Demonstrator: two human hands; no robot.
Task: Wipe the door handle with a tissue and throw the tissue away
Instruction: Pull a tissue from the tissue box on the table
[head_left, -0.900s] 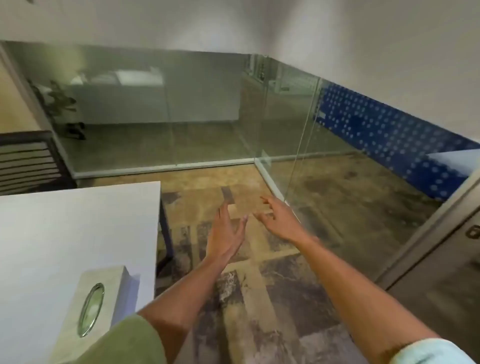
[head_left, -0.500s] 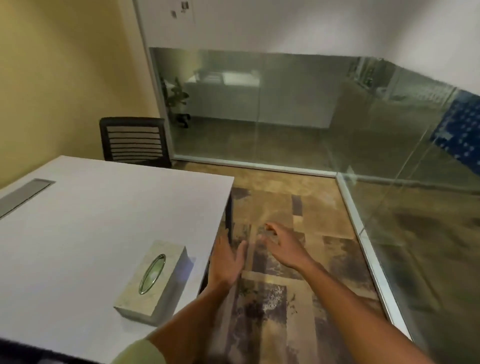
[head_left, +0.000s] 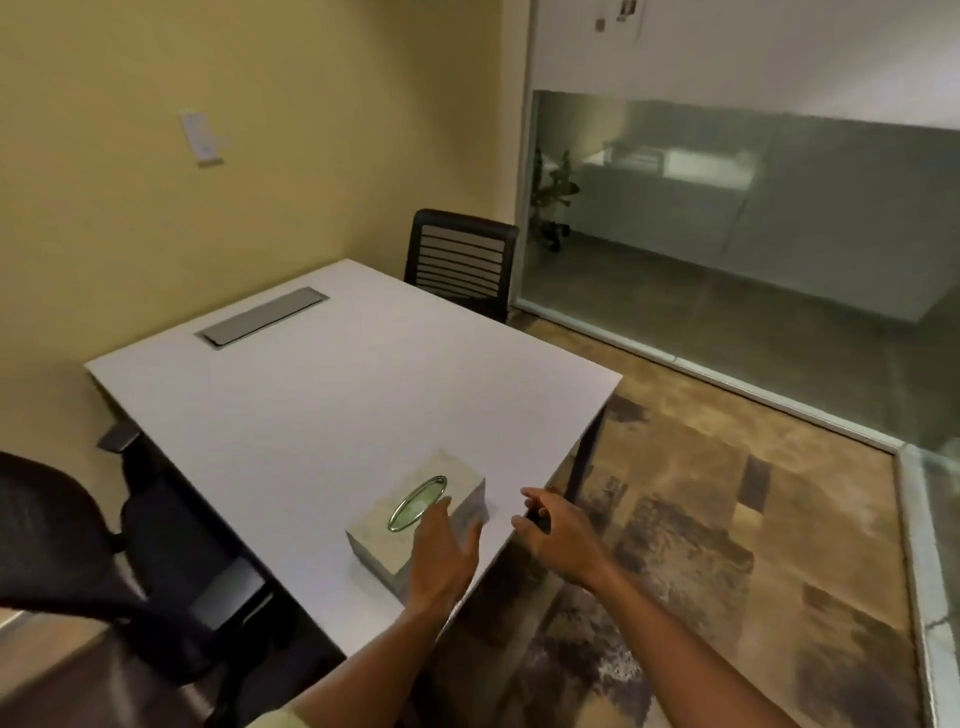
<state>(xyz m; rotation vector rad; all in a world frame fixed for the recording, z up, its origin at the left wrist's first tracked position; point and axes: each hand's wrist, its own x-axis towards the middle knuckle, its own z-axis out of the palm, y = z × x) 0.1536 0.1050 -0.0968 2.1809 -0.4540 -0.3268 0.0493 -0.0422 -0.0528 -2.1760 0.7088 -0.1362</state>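
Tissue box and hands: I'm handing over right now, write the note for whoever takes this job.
Left hand: open, empty, over the near end of the tissue box; whether it touches is unclear.
Right hand: empty, fingers loosely curled, above the table's near corner.
Tissue box sits near that corner, oval opening facing up, no tissue sticking out.
Door handle and bin: not in view.
Done: nothing visible yet; no tissue pulled.
Left: pull a tissue, find the door, wipe the handle, bin the tissue.
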